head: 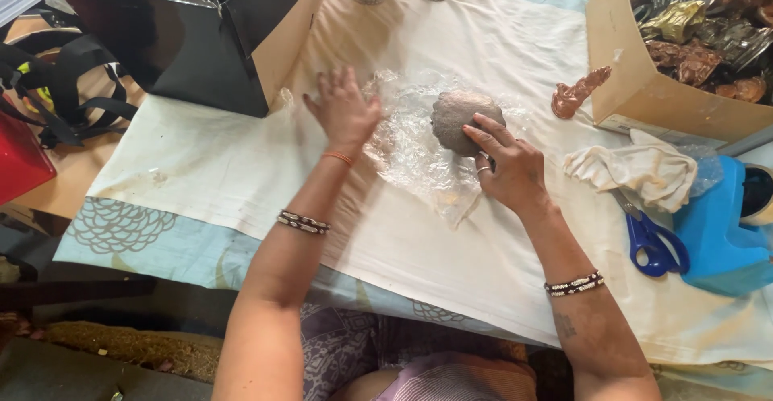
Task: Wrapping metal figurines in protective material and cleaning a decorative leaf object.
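Observation:
A rounded grey-brown lump [457,115] lies on a crumpled sheet of clear plastic wrap [419,159] spread on a cream cloth-covered table [241,183]. My right hand [509,167] rests on the lump's near side, fingers laid over its edge and the wrap. My left hand [345,111] is flat and spread, palm down, pressing the left edge of the plastic wrap.
A black box [201,47] stands at the back left. At the right a cardboard box [644,87] holds several metal figurines, with a small copper figurine [576,95] beside it. A crumpled cloth [636,167], blue scissors [652,244] and a blue tape dispenser [725,232] lie at right.

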